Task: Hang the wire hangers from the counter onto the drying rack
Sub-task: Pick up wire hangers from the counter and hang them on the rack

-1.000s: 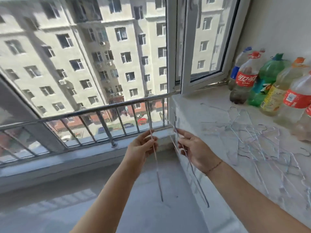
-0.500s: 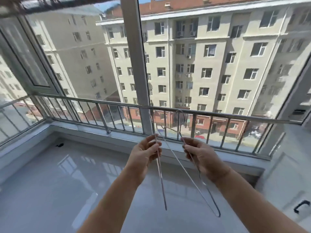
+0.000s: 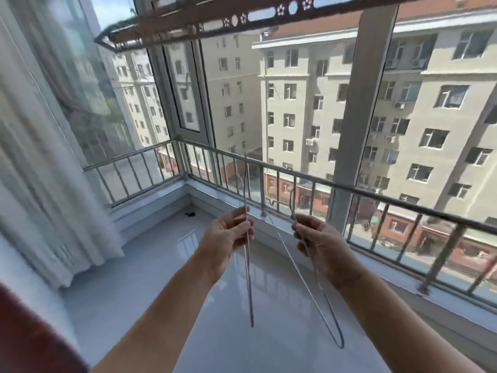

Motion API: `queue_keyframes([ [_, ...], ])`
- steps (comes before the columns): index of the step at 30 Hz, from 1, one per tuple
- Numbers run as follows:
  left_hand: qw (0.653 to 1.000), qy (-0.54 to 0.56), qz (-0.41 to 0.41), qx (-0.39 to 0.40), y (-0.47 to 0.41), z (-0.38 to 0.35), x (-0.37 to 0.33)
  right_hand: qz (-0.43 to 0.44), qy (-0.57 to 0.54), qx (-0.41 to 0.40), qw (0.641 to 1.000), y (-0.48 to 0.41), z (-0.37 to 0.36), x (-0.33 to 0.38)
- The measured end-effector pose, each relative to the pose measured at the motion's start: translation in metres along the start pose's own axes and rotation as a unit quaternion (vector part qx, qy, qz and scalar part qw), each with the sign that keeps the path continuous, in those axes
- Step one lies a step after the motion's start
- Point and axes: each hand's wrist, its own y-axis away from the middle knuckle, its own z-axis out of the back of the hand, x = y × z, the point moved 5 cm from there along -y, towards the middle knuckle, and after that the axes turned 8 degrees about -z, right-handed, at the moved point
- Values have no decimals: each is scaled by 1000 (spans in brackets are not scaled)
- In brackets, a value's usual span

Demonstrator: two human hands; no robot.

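The left hand (image 3: 227, 239) pinches one wire hanger (image 3: 249, 286); the right hand (image 3: 324, 247), at its 3 o'clock, pinches a second hanger (image 3: 309, 289). The drying rack (image 3: 242, 21) spans 12 o'clock.

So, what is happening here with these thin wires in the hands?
A person stands on a glazed balcony with a wire hanger in each hand. The left hand pinches the first hanger, seen almost edge-on. The right hand grips the second hanger, which dangles below it. The drying rack runs overhead, and neither hanger hangs on it yet.
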Motion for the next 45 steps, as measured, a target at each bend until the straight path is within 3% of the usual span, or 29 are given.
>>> queue_keyframes([
  [13,988,-72,-67,-116,-130,164,-71,-21,8,138,990,-200,-167,-13],
  [26,974,-98,-117,-166,-295,310,-145,-22,-12,223,975,-404,-327,7],
  [45,983,-102,-126,-87,-567,524,-269,85,10,154,984,-635,-558,62],
])
